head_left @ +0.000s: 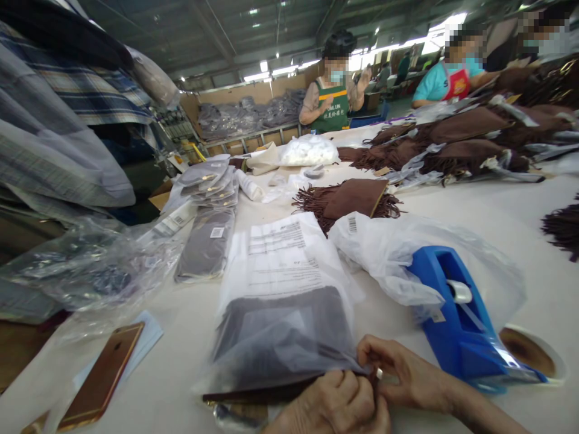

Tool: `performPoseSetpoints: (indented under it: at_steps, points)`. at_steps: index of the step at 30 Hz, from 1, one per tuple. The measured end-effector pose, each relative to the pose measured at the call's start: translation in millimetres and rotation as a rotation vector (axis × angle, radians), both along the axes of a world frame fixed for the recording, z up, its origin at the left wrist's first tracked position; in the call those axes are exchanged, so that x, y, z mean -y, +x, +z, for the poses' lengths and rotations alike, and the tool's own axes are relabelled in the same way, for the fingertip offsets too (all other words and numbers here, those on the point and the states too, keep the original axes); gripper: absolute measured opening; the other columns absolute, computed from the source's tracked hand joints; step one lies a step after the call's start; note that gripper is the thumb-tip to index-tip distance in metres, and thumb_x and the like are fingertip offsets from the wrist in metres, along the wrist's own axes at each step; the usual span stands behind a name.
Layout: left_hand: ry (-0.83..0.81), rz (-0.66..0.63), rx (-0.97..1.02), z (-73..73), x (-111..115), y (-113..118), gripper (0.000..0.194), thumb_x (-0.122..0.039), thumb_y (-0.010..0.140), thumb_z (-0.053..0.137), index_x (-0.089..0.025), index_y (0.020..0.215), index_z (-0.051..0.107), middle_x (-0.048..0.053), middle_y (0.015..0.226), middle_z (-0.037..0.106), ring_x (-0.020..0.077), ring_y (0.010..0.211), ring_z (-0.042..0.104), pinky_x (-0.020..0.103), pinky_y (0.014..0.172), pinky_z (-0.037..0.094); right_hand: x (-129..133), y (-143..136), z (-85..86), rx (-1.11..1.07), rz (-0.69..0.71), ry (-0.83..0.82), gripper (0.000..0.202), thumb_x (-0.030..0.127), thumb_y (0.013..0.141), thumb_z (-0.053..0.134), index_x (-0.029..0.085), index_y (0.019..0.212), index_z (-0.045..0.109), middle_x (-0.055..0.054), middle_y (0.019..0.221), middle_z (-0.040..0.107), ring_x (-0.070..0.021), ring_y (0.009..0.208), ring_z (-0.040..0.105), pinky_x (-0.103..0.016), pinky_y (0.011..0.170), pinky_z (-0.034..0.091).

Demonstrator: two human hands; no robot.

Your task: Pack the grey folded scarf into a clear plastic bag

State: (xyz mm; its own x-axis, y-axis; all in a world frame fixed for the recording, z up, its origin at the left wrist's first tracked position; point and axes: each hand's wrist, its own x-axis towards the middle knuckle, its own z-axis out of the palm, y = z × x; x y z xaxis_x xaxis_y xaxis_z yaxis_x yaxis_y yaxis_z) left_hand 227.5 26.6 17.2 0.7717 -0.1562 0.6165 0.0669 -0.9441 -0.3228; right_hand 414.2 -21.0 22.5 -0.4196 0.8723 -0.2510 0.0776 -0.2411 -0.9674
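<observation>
Far left: folded plaid fabrics (67, 114) are stacked high beside the table, with crumpled clear plastic (90, 271) below them.
Left table edge: a copper-coloured phone (102, 377) lies flat on a pale paper.
Surface: a wide white table (520, 199) that runs deep into the room.
Centre: a clear bag (283, 313) with a printed label lies flat near the front edge; a dark folded item is inside it.
Left hand (337, 407): fingers curled, pinching the bag's near edge.
Right hand (400, 374): also closed on this edge, touching the left hand.
Right: a blue tape dispenser (461, 325) stands just beside the right hand, partly under thin plastic.
Far right: brown fringed pieces (470, 135) are piled on the table.
Room: a big hall with a metal roof and strip lights; two persons in aprons work at the far side.
</observation>
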Motion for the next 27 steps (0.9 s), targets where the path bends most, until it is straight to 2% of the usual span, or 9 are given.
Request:
performPoseSetpoints:
  at_steps: [4, 9, 13, 18, 21, 24, 27]
  points:
    - [0.012, 0.011, -0.05, 1.9, 3, 0, 0.012, -0.009, 0.077, 0.052, -0.009, 0.088, 0.057, 0.002, 0.071, 0.056, 0.0104, 0.054, 0.052, 0.026, 0.045, 0.033, 0, 2, -0.1, -0.081, -0.02, -0.051, 0.029, 0.023, 0.059, 0.062, 0.02, 0.083, 0.044, 0.005, 0.073, 0.049, -0.009, 0.065, 0.046, -0.022, 0.059, 0.035]
    - [0.08, 0.047, -0.093, -7.5, 7, -7, 0.011, -0.017, 0.082, 0.052, -0.01, 0.09, 0.057, 0.004, 0.081, 0.057, 0.0131, 0.065, 0.056, 0.028, 0.053, 0.036, -4, 0, 1.6, -0.116, -0.059, -0.05, 0.029, 0.029, 0.061, 0.065, 0.019, 0.082, 0.047, 0.004, 0.071, 0.051, -0.0089, 0.062, 0.045, -0.022, 0.058, 0.036]
    - [0.05, 0.023, -0.036, -15.8, 10, -5, 0.009, -0.02, 0.083, 0.05, -0.013, 0.079, 0.055, 0.004, 0.079, 0.057, 0.0129, 0.061, 0.053, 0.029, 0.049, 0.032, -1, -1, 0.2, -0.12, -0.089, -0.02, 0.03, 0.034, 0.068, 0.067, 0.019, 0.085, 0.048, 0.004, 0.072, 0.05, -0.0086, 0.063, 0.043, -0.022, 0.059, 0.034]
    - [0.007, 0.045, 0.076, -15.9, 14, 2, 0.015, -0.011, 0.079, 0.043, -0.013, 0.072, 0.056, 0.005, 0.074, 0.06, 0.0137, 0.056, 0.052, 0.029, 0.046, 0.031, 3, -5, -6.5, -0.082, -0.197, -0.005, 0.036, 0.048, 0.071, 0.067, 0.019, 0.077, 0.046, 0.005, 0.067, 0.045, -0.0088, 0.062, 0.04, -0.022, 0.058, 0.033]
    - [0.017, 0.068, 0.109, -11.2, 13, 4, 0.017, -0.008, 0.077, 0.042, -0.013, 0.07, 0.057, 0.006, 0.072, 0.061, 0.0147, 0.056, 0.055, 0.029, 0.046, 0.033, 8, -11, -14.8, -0.033, -0.302, -0.004, 0.042, 0.057, 0.07, 0.065, 0.02, 0.073, 0.044, 0.006, 0.06, 0.042, -0.0088, 0.057, 0.04, -0.022, 0.055, 0.035]
    - [0.031, 0.091, 0.094, -6.6, 7, 3, 0.014, -0.007, 0.077, 0.046, -0.009, 0.078, 0.06, 0.008, 0.076, 0.064, 0.0163, 0.064, 0.06, 0.028, 0.053, 0.041, 24, -22, -26.4, 0.041, -0.407, 0.026, 0.041, 0.061, 0.078, 0.053, 0.022, 0.072, 0.045, 0.005, 0.061, 0.046, -0.0099, 0.059, 0.045, -0.021, 0.057, 0.04]
    - [-0.009, 0.074, 0.098, -1.1, 0, 2, 0.009, -0.009, 0.078, 0.051, -0.009, 0.082, 0.059, 0.005, 0.071, 0.062, 0.0133, 0.062, 0.059, 0.026, 0.054, 0.042, 48, -35, -43.9, 0.327, -0.563, 0.214, 0.033, 0.055, 0.086, 0.043, 0.025, 0.077, 0.054, 0.002, 0.067, 0.057, -0.0122, 0.062, 0.056, -0.021, 0.059, 0.047]
